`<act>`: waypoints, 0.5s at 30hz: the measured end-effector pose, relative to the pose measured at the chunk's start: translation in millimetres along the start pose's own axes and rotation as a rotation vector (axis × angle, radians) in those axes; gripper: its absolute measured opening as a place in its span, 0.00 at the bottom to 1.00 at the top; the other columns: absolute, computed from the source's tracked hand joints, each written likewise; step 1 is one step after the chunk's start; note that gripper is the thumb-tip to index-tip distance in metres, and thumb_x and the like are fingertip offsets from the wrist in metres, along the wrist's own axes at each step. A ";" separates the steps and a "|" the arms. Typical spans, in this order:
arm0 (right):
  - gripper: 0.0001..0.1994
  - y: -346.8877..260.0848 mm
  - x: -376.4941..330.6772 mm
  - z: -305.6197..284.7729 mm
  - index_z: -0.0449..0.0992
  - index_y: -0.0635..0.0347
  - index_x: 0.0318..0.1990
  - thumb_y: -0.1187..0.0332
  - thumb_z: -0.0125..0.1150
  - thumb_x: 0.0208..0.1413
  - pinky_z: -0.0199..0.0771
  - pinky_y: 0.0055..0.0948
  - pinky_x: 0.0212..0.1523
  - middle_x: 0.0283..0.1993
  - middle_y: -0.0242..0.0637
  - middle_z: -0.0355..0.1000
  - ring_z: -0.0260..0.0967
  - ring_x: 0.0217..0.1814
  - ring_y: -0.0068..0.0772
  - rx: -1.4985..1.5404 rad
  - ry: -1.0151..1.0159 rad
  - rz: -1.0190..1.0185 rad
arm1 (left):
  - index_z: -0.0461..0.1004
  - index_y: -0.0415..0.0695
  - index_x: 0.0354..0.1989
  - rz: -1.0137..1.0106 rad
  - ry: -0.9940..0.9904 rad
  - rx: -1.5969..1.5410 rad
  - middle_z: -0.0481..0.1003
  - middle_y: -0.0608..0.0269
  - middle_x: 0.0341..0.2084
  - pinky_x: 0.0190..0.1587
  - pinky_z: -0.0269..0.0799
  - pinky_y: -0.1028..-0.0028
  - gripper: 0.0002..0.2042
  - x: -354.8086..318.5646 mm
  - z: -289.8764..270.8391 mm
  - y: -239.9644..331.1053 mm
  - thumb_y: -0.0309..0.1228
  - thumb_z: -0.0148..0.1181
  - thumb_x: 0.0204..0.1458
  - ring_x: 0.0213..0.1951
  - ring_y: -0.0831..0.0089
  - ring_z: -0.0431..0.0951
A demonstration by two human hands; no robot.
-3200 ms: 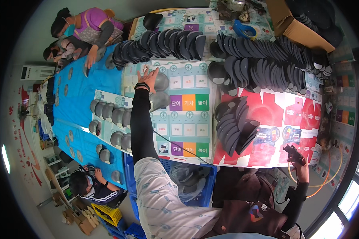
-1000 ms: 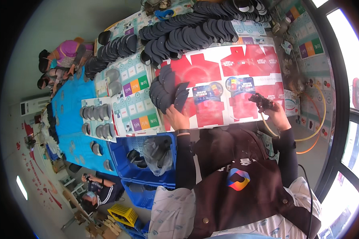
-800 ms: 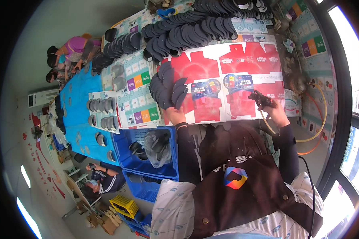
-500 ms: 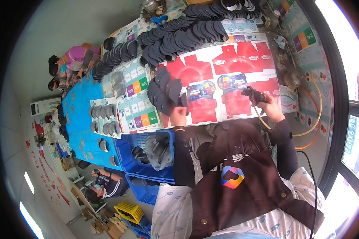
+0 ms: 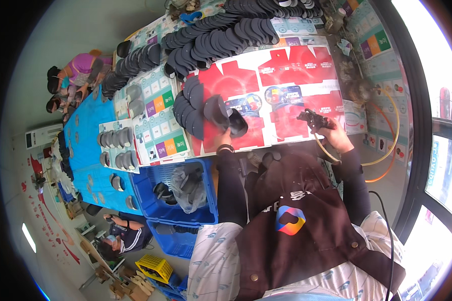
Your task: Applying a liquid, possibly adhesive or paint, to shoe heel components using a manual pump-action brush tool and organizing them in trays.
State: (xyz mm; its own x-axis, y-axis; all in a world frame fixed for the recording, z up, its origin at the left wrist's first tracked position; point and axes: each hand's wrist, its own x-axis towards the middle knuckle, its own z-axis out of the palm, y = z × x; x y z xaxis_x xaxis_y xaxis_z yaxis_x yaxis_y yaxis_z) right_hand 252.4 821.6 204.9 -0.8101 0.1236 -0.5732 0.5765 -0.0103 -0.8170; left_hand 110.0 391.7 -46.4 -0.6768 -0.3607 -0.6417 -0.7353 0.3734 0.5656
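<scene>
My right hand (image 5: pixel 336 137) is wrapped round the handle of a dark spray gun (image 5: pixel 314 120), which points left over the table. A yellow hose (image 5: pixel 324 150) hangs from the gun. My left hand (image 5: pixel 224 140) pinches the near edge of a dark grey, half-moon-shaped curved piece (image 5: pixel 238 123) at the table's front edge. Another such curved piece (image 5: pixel 216 111) lies tilted just beyond and left of it, against a fanned group of overlapping dark pieces (image 5: pixel 189 108). Red printed cardboard sheets (image 5: pixel 286 128) lie under the work. The left fingertips are partly hidden.
Long rows of dark curved pieces (image 5: pixel 221 45) cover the table's far side. A blue crate (image 5: pixel 148 188) with a plastic bag (image 5: pixel 188 188) stands below the front edge. An orange hose (image 5: pixel 386 165) curves at right. Other people (image 5: pixel 80 75) work at the far left; another person (image 5: pixel 120 241) sits lower left.
My left hand has brought the curved piece out from the fanned group, onto the red sheet. My right hand still holds the spray gun. The whole view has shifted slightly left.
</scene>
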 end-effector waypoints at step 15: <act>0.12 25.8 7.5 -39.9 0.80 0.63 0.42 0.73 0.59 0.49 0.68 0.22 0.23 0.29 0.29 0.75 0.68 0.24 0.18 0.104 0.134 0.013 | 0.71 0.34 0.54 0.334 -0.611 0.274 0.79 0.47 0.43 0.47 0.77 0.62 0.22 -160.4 90.2 112.2 0.27 0.61 0.48 0.44 0.56 0.81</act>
State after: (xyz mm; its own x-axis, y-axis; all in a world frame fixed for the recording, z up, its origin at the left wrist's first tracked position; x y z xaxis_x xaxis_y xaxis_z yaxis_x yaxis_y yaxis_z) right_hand 265.5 861.9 182.1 -0.7772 0.2539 -0.5758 0.5669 -0.1149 -0.8157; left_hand 139.2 568.5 73.3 -0.6638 0.3182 -0.6768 -0.4044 0.6086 0.6827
